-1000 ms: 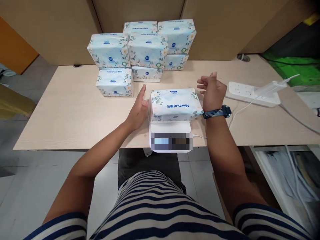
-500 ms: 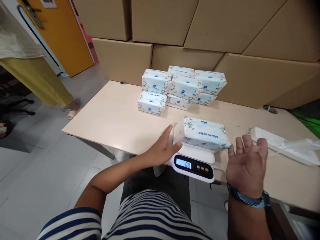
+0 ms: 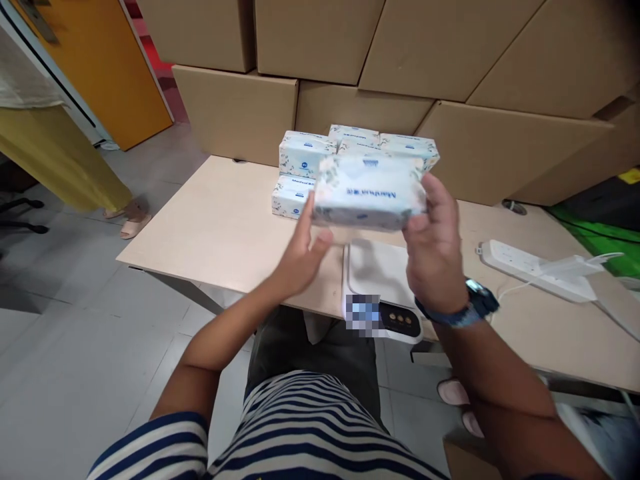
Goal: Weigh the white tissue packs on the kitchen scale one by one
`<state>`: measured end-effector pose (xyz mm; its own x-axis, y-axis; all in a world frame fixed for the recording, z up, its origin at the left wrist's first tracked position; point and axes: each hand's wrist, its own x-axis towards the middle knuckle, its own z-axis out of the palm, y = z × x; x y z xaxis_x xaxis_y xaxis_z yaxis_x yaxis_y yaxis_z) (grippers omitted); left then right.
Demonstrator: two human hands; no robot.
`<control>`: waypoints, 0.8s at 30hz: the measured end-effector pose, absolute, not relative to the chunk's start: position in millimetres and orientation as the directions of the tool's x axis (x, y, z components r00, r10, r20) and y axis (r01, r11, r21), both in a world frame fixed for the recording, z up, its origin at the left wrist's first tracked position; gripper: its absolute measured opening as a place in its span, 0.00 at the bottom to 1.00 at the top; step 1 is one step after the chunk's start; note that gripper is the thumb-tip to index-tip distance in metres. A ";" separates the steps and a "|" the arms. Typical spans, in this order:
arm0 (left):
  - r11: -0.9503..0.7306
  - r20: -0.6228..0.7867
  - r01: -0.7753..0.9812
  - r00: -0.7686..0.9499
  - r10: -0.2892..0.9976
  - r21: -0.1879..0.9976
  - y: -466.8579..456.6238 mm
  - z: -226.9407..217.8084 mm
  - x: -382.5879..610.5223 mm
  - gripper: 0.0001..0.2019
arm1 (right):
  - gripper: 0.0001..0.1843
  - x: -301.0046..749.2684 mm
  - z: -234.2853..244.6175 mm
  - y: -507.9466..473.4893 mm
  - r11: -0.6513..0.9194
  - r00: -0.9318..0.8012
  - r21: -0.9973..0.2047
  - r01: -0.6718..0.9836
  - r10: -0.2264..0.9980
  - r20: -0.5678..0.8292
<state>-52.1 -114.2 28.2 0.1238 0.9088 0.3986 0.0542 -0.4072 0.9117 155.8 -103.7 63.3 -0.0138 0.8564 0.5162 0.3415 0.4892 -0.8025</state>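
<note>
I hold a soft tissue pack (image 3: 369,193), pale blue with a floral print, in the air above a white kitchen scale (image 3: 379,280). My left hand (image 3: 303,257) grips the pack's left end from below. At the right end my right hand (image 3: 434,247), with a blue watch on the wrist, is wrapped around it. The scale's platform is bare and sits at the near edge of the table (image 3: 220,227). A stack of several similar tissue packs (image 3: 300,163) stands behind, at the table's far side.
Large cardboard boxes (image 3: 350,73) form a wall behind the table. A white power strip (image 3: 535,270) with a plug and cable lies to the right. An orange door (image 3: 100,60) and another person's foot (image 3: 131,225) are at the left.
Both hands closed on the tissue pack and lifted it off the scale, up and toward the stack. Half a second ago the hands were open beside it.
</note>
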 end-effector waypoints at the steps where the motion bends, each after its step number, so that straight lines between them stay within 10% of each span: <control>1: -0.451 0.445 0.098 0.075 0.892 0.887 -98.9 37.5 -61.8 0.45 | 0.42 142.8 67.2 -90.7 0.547 -0.071 -0.748 0.375 0.822 0.565; 6: -0.453 0.494 0.247 -0.137 0.859 0.856 -25.7 46.9 -107.7 0.36 | 0.39 81.5 49.8 -10.6 0.675 -0.320 -0.446 0.588 0.700 0.638; 13: -0.304 0.400 0.398 -0.185 0.898 0.866 5.2 -8.5 -150.1 0.29 | 0.40 66.4 20.9 38.6 0.674 -0.570 -0.269 0.688 0.731 0.374; 24: -0.456 0.492 0.333 -0.029 0.870 0.825 17.1 -39.3 -149.1 0.48 | 0.39 97.0 35.3 32.7 0.623 -0.526 -0.115 0.774 0.733 0.432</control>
<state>-149.1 17.1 -39.3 -0.0285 0.8700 0.4922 0.3328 -0.4560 0.8254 97.0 32.7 35.3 -0.5259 0.7328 0.4317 0.7736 0.6231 -0.1155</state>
